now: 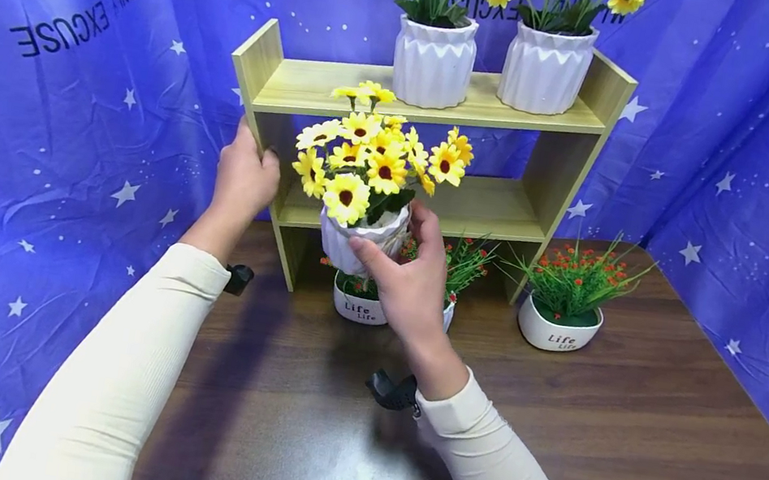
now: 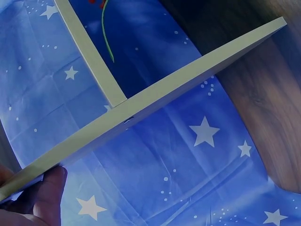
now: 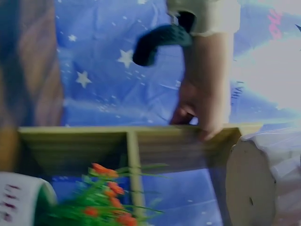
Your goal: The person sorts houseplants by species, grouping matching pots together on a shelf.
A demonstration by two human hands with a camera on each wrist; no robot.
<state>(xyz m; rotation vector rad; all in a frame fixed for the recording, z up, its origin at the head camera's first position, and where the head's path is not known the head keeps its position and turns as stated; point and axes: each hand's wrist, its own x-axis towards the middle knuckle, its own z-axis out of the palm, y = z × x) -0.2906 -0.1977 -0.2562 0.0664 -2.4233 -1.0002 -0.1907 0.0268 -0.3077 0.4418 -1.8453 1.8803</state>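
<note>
White pot of yellow flowers (image 1: 340, 244), one: gripped at its side in our right hand (image 1: 416, 277), before the wooden shelf (image 1: 488, 205); left hand (image 1: 246, 175), ours: clasping that shelf's left side panel (image 2: 155, 90); handling, as we judge it: pot upright, flowers clear of the upper board (image 1: 324, 90), panel firmly braced

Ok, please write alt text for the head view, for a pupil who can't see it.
The right hand holds a white pot of yellow flowers before a shelf, whose side the left hand grips. Two similar pots stand on top; red-flowered plants sit on the table.
</note>
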